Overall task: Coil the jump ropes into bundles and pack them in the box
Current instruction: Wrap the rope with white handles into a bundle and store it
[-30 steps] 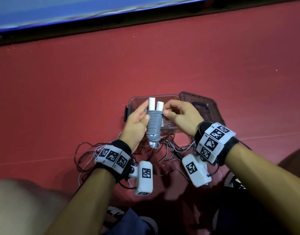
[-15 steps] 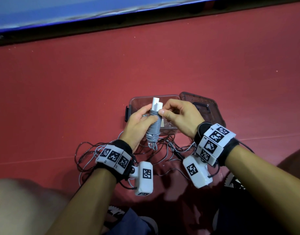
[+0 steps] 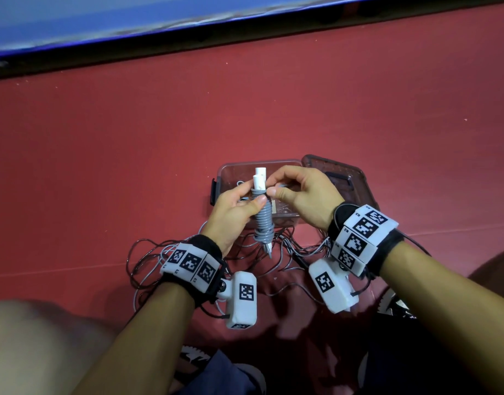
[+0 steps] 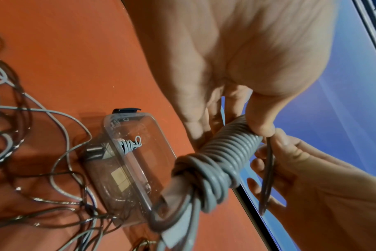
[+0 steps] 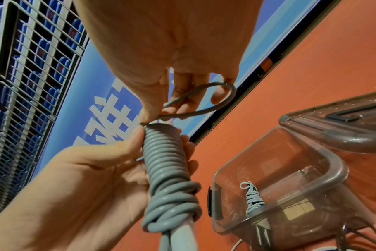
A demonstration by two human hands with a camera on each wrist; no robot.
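Observation:
A grey jump rope [image 3: 263, 220], wound tight round its two white handles [image 3: 259, 178], is held upright over the clear box [image 3: 233, 168]. My left hand [image 3: 252, 198] grips the bundle [image 4: 223, 152], thumb pressed on the top turns. My right hand [image 3: 276, 188] pinches a short loop of the rope's end [image 5: 204, 101] right at the top of the coil [image 5: 165, 161]. In the box [image 5: 324, 163] lies another small wound bundle [image 5: 252, 197].
The box's dark lid [image 3: 342, 178] lies open at its right. Loose black and grey ropes [image 3: 159, 260] sprawl on the red floor between my wrists and the box. A blue board [image 3: 131, 15] runs along the far edge. My knees are near the bottom.
The bundle has turned in my left hand, so the handles now stand one behind the other. My right hand has brought the rope's end to the coil's top; my left thumb moved up.

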